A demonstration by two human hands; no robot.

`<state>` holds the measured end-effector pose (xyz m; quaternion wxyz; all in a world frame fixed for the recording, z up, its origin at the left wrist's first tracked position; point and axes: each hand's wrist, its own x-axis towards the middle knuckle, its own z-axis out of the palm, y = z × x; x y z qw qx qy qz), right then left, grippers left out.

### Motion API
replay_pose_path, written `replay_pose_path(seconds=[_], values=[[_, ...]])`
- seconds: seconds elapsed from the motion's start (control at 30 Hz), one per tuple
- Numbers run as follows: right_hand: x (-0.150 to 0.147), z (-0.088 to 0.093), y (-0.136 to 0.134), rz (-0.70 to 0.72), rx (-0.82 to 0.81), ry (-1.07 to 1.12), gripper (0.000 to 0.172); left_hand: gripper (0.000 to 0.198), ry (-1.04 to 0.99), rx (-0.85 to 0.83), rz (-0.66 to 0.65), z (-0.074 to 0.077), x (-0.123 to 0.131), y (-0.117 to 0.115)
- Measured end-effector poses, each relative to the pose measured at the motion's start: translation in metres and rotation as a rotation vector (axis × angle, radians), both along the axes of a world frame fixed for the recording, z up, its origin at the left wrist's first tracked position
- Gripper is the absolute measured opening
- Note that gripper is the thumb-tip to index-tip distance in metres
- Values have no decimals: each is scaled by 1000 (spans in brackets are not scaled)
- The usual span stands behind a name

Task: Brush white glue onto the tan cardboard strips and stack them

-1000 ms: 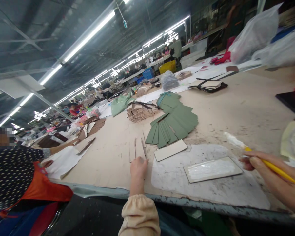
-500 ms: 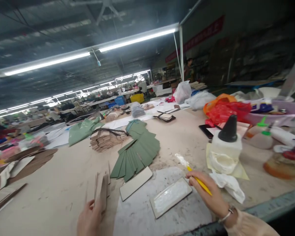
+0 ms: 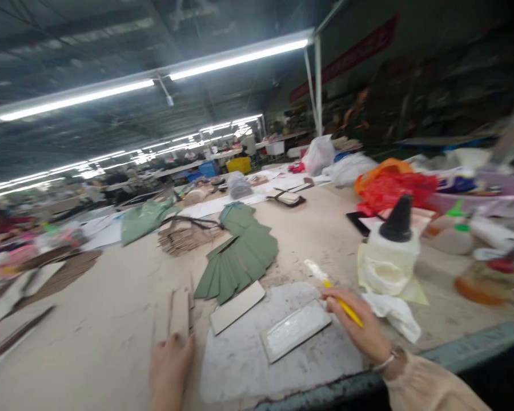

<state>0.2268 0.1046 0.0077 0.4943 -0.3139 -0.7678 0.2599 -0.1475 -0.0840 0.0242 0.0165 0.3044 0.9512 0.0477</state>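
My right hand (image 3: pixel 360 325) is closed around a yellow-handled glue brush (image 3: pixel 346 311), its tip coated white and pointing away over the table. Just left of that hand lies a rectangular piece (image 3: pixel 297 332) with wet white glue on its face, on a stained pale sheet (image 3: pixel 235 371). Beside it rests a plain cream rectangular piece (image 3: pixel 239 306). My left hand (image 3: pixel 170 365) has its fingers curled on the near end of a narrow beige strip (image 3: pixel 180 314), among similar strips; its fingertips are partly hidden and blurred.
Fanned green pieces (image 3: pixel 240 262) lie ahead, next to a tied beige bundle (image 3: pixel 188 234). At right stand a white glue bottle with a black nozzle (image 3: pixel 389 257), crumpled tissue (image 3: pixel 396 317) and an amber-filled bottle (image 3: pixel 482 285). The table's edge (image 3: pixel 475 342) runs along the front right.
My left hand has shifted slightly right, and the strips at it have gone from tilted up to lying flatter. The right hand still holds the brush in nearly the same place.
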Motion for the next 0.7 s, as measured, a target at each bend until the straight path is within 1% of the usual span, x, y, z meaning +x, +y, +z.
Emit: replay_pose_path(seconds=[0.03,0.1,0.2,0.3,0.4,0.5,0.6,0.7], values=[[2,-4,1,-7,-9,-19,19,46,-19,-10,83,4,6,2],[4,-11,4,-11,-57,-46,22,50,-36,-6,151,3,7,3],[4,-17,10,-11,-54,-75,25,47,-43,17,195,-4,-3,-3],[3,-15,10,-22,-49,-93,27,51,-49,49,219,-7,-7,-7],[1,-13,9,-21,-34,-108,26,58,-47,76,221,-10,-7,-5],[-1,-15,9,-18,-31,-109,24,55,-55,93,246,-13,-7,-1],[-1,-19,11,-16,-45,-110,23,49,-72,125,287,-12,-8,-1],[0,-21,11,-14,-55,-117,22,46,-106,186,335,-8,-11,-6]])
